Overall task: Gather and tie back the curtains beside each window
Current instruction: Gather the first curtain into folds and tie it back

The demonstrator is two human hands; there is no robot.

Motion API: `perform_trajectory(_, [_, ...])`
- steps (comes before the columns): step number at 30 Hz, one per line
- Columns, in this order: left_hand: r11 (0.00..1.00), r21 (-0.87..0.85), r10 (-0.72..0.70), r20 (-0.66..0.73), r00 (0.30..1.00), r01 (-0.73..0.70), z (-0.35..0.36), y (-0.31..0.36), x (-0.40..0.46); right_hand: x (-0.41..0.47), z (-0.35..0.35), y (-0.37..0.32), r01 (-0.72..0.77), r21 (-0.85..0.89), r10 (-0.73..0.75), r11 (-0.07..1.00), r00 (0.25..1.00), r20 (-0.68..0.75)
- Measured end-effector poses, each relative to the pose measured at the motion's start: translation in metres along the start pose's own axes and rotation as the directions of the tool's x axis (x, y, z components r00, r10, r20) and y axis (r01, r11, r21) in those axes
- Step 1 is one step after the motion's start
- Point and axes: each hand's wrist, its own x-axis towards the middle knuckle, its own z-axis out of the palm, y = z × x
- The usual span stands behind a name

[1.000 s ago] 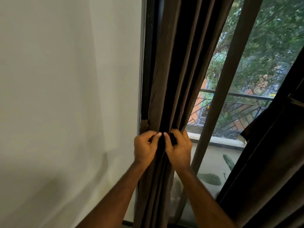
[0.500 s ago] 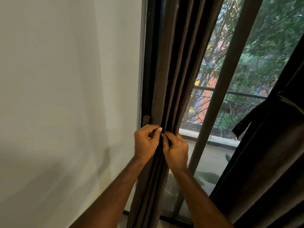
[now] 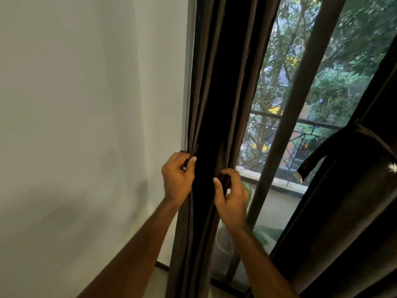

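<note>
Partly hidden, left hand (image 3: 177, 179) and right hand (image 3: 231, 195) fingers clutch the dark curtain (image 3: 217, 104) folds.

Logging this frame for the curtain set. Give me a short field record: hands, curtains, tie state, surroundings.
left hand: grips left edge of gathered curtain
right hand: grips its right edge, level with the left
tie on this curtain: none visible
right curtain: already bunched, band around it
wall: plain, left of curtain
window: trees and balcony railing outside
</note>
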Motion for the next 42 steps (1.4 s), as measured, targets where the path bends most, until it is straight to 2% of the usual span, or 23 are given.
perform_trajectory(2, [1.0,-0.014,0.01,0.035,0.999,-0.009,-0.008,-0.002,0.002,-0.005,-0.001,-0.003,-0.088,0.06,0.089,0.994,0.996,-0.017])
perform_trajectory(5, [0.999,0.009,0.048,0.097,0.994,-0.05,-0.008,0.001,-0.001,-0.008,0.003,-0.009,-0.117,0.117,0.123,0.986,0.991,-0.045])
perform_trajectory(9, [0.996,0.011,0.081,0.126,0.989,-0.083,0.0,0.006,-0.007,-0.004,0.013,-0.003,-0.056,-0.035,0.051,0.998,0.991,-0.122])
perform_trajectory(13, [0.995,-0.05,0.094,0.185,0.978,-0.087,0.007,0.011,-0.011,-0.004,0.026,-0.003,0.033,-0.226,-0.05,0.974,0.996,-0.07])
perform_trajectory(17, [0.992,-0.093,0.106,0.217,0.97,-0.088,0.008,0.009,-0.009,0.002,0.033,-0.006,-0.014,-0.362,-0.015,0.932,0.997,-0.078])
perform_trajectory(25, [0.993,-0.08,0.104,0.191,0.976,-0.09,0.009,0.011,-0.005,0.001,0.041,-0.01,-0.002,-0.364,-0.04,0.932,0.993,-0.107])
perform_trajectory(30, [0.996,-0.079,0.065,0.168,0.984,-0.053,0.01,0.008,-0.004,0.001,0.041,-0.011,0.058,-0.445,-0.097,0.893,0.993,-0.065])
perform_trajectory(32, [0.995,-0.059,0.084,0.176,0.981,-0.075,0.01,0.004,-0.002,0.002,0.039,-0.01,0.078,-0.408,-0.105,0.91,0.993,-0.045])
perform_trajectory(34, [0.995,-0.037,0.096,0.187,0.978,-0.09,0.008,-0.002,0.001,-0.002,0.036,-0.012,0.042,-0.258,-0.055,0.965,0.998,-0.043])
perform_trajectory(36, [0.997,-0.019,0.083,0.172,0.982,-0.081,0.004,-0.008,0.003,-0.008,0.03,-0.015,-0.088,-0.098,0.074,0.991,0.989,-0.132])
perform_trajectory(38, [0.998,-0.007,0.065,0.149,0.987,-0.065,0.0,-0.013,0.006,-0.01,0.023,-0.014,-0.204,-0.02,0.195,0.979,0.954,-0.226])
perform_trajectory(40, [0.997,-0.018,0.074,0.158,0.985,-0.072,-0.004,-0.015,0.008,-0.009,0.016,-0.007,-0.208,-0.101,0.167,0.973,0.935,-0.313])
perform_trajectory(42, [0.995,-0.038,0.095,0.166,0.981,-0.089,-0.006,-0.013,0.008,-0.007,0.019,-0.002,-0.153,-0.216,0.079,0.964,0.945,-0.317])
